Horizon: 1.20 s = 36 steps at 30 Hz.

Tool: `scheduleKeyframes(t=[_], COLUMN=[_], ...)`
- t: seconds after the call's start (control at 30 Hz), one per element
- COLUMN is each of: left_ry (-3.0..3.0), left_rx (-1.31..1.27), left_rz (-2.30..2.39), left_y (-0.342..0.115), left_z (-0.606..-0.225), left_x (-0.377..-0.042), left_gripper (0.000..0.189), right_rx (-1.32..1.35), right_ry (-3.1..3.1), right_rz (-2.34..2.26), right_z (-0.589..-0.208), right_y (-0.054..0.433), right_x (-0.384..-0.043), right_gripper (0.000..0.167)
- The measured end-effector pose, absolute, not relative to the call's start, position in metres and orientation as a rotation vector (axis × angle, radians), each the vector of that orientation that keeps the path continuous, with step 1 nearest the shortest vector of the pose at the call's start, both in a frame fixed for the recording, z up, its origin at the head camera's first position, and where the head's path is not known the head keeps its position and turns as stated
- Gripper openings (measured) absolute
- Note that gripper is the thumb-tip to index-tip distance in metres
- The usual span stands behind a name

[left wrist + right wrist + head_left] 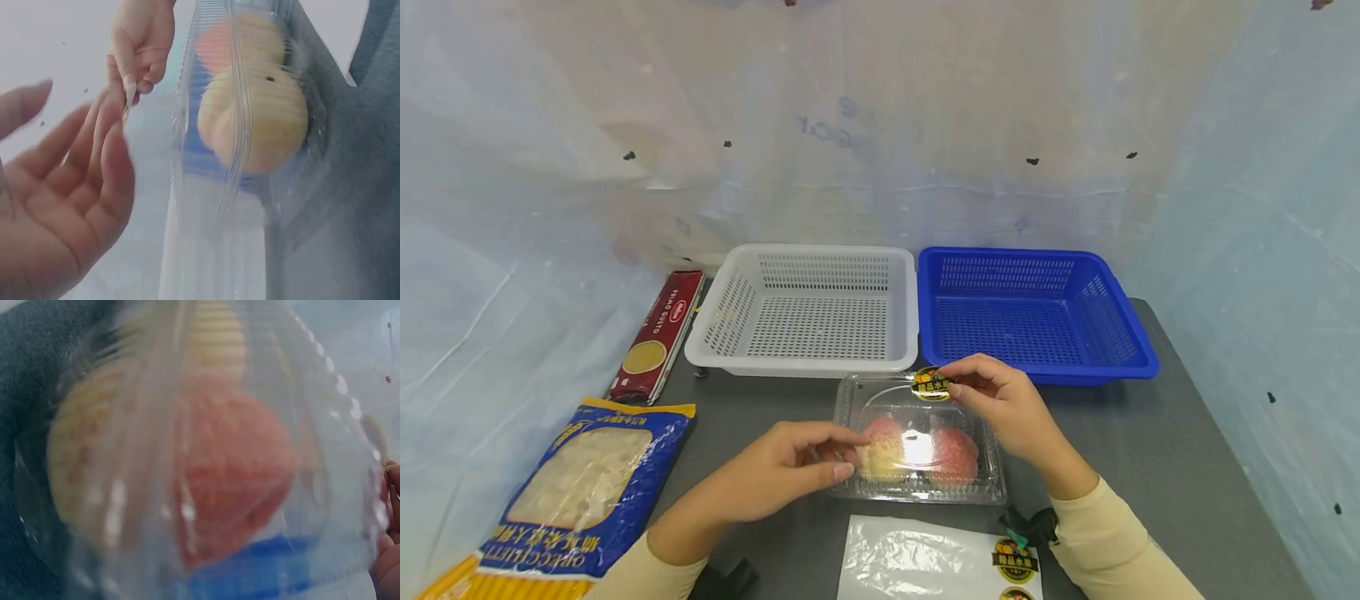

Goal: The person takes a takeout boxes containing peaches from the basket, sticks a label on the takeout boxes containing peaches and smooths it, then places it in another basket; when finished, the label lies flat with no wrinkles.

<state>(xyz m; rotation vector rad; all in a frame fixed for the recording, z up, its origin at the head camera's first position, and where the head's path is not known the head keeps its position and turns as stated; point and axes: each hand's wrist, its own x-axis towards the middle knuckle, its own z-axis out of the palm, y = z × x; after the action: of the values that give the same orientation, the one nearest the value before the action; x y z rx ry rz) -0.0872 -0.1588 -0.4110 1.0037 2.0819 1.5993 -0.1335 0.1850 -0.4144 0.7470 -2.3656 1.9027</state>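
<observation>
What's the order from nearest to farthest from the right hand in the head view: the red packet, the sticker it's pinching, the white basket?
1. Sticker: nearest, pinched by the right hand.
2. White basket: next, behind that hand and to its left.
3. Red packet: farthest, left beyond the basket.

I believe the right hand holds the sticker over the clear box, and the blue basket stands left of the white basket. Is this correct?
No: in the head view, the blue basket stands right of the white basket. The right hand does hold the sticker over the clear box.
</observation>
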Motion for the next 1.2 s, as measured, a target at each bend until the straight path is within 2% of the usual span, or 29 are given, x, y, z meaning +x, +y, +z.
scheduleKeyframes(t=[0.23,0.47,0.8,1.03,1.2], left_ry=[2.41,2.314,2.392,2.608,2.7], left_rx=[0.943,0.896,0.908,1.006,1.017], left_rz=[1.67,1.819,1.813,1.649,1.522], left_y=[-0.125,-0.102,-0.087,-0.08,-0.077], left_z=[-0.422,-0.433,-0.441,-0.445,-0.446], left_x=[-0.111,-0.124,-0.129,-0.129,-0.13], left_gripper=[0.031,0.039,0.019,0.016,0.012], right_rx=[0.732,0.752,0.775,0.666,0.673], right_ry=[-2.421,-2.409,-2.445,-2.61,-2.725], right_rz=[1.913,2.004,2.026,1.787,1.581], right_z=[-0.42,-0.429,-0.435,-0.433,-0.432], right_y=[0.178,0.175,0.169,0.165,0.16], right_x=[-0.132,-0.129,-0.127,-0.125,-0.127], right_gripper=[0.021,0.023,0.023,0.014,0.015])
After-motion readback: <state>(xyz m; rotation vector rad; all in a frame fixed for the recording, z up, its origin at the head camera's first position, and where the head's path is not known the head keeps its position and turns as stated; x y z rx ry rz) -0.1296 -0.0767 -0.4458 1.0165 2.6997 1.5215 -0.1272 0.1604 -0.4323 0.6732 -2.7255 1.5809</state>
